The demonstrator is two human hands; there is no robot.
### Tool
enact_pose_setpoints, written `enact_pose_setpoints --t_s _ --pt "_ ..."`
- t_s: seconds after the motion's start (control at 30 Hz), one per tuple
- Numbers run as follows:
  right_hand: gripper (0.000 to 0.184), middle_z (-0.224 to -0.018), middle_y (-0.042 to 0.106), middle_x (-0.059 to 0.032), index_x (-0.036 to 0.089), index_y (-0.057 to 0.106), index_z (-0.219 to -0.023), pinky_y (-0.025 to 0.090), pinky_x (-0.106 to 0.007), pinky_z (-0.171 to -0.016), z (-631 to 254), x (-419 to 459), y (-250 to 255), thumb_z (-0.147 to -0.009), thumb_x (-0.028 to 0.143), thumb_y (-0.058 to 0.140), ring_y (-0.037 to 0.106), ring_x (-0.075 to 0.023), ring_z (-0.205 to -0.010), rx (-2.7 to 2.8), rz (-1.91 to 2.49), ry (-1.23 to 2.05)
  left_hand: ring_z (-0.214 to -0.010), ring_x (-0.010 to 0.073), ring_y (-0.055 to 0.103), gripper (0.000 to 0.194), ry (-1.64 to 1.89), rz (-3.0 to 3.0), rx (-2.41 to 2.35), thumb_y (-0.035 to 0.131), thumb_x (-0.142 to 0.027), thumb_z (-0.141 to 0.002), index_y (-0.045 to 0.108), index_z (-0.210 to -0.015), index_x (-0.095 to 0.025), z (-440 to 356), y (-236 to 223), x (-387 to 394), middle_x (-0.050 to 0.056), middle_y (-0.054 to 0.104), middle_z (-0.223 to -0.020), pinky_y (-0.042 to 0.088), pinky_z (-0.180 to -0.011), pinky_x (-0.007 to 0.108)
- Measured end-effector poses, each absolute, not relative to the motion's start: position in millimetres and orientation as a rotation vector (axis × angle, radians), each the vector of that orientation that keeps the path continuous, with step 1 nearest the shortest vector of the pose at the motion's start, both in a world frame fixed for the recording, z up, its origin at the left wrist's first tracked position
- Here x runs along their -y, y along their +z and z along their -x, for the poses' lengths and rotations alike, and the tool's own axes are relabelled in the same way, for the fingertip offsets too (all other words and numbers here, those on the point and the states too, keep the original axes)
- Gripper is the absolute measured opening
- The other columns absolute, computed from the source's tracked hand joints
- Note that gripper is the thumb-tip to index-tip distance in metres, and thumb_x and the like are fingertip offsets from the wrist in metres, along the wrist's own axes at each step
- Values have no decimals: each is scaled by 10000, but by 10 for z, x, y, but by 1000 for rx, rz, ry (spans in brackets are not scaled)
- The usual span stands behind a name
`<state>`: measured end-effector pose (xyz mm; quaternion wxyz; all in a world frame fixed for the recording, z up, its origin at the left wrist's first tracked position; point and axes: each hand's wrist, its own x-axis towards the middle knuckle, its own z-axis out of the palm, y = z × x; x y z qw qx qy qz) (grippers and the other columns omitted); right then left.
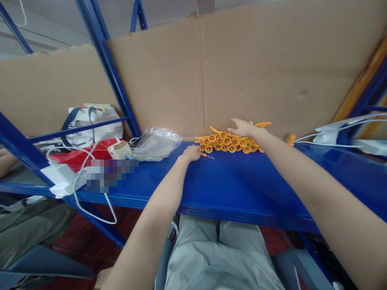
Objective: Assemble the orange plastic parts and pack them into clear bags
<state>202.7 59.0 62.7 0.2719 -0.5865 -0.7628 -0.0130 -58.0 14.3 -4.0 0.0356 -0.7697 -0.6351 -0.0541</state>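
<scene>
Yellow funnel-shaped pieces (225,141): stacked on their sides in a low, wide heap at 12 o'clock from the seat, at the back of the blue tabletop (220,181), round mouths facing the person.
Left hand (191,153): at 11 o'clock, beside the heap's left end, fingers closed on a small orange piece (203,154) – a wavy metal wire (210,157) points out of it toward 3 o'clock.
Right hand (242,128): toward 1 o'clock, above the back of the heap, open with fingers extended; no piece shows in it, and whether it touches the heap I cannot tell.
Stray yellow pieces: one (263,124) just beyond the right wrist at 1 o'clock, another (291,139) upright near 2 o'clock beside white cables (326,143).
Clear plastic bag (159,143): near 10 o'clock, left of the left hand.
White adapter (62,174): at 9 o'clock, with a looping cord – red bag (96,151) and white tote bag (105,123) behind it.
Cardboard panel (242,72): standing behind the tabletop.
</scene>
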Motion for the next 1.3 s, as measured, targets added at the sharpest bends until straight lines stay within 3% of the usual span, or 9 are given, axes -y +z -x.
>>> enact_pose_setpoints --t_s 0.17,0.27,0.37,0.53,0.73,0.93,1.17,1.3 --pt "488 -1300 617 -177 178 614 -1271 364 -579 -1034 -2578 -576 950 -803 294 684 539 -360 -1222 1892 1621 -257 -1183 264 614 344 -194 2377 1961 497 -188 -886 690 -1169 -212 585 -50 -157 118 673 -1249 476 -1003 337" --pt "462 -1327 578 -261 72 570 -1331 376 -500 -996 -2944 -399 1032 -900 234 534 531 -336 -1225 1774 1833 -350 -1187 267 613 340 -211 2385 1958 499 -187 -886 691 -1165 -216 592 -58 -169 112 674 -1254 475 -1010 343" --pt "474 -1361 528 -325 9 543 -1354 380 -469 -978 -3289 -201 942 -925 190 456 515 -343 -1258 1574 2006 -377 -1200 268 605 349 -208 2377 1954 477 -192 -900 683 -1180 -219 598 -66 -180 109 665 -1270 473 -1013 342" --pt "575 -1387 466 -368 -22 471 -1396 403 -475 -955 -3644 -57 492 -856 168 528 474 -380 -1299 1233 2139 -272 -1200 261 603 346 -202 2378 1952 479 -216 -905 682 -1184 -228 600 -74 -198 99 663 -1273 466 -1020 334" --pt "597 -1449 410 -345 10 456 -1423 349 -480 -1043 -3629 -110 -14 -852 166 529 408 -392 -1364 1174 2197 -105 -1191 267 605 365 -162 2374 1931 464 -204 -900 674 -1199 -212 599 -65 -191 108 656 -1276 479 -1006 336" --pt "581 -1494 382 -289 74 416 -1443 292 -513 -1112 -3638 -158 -151 -912 284 525 371 -363 -1399 1234 2264 99 -1159 259 618 362 -110 2354 1910 451 -207 -901 678 -1182 -220 583 -47 -162 104 669 -1234 486 -994 333" --pt "477 -1461 407 -233 145 494 -1384 342 -422 -1081 -3714 -228 -148 -936 309 502 429 -323 -1360 1320 2296 103 -1163 271 616 368 -117 2361 1905 438 -195 -908 671 -1192 -210 581 -50 -164 120 662 -1233 485 -987 342" --pt "485 -1470 408 -237 162 517 -1389 373 -449 -1025 -3807 -375 -235 -945 353 485 447 -354 -1338 1476 2279 40 -1173 273 609 368 -134 2359 1922 439 -190 -905 668 -1194 -203 574 -49 -159 125 653 -1238 485 -986 343"
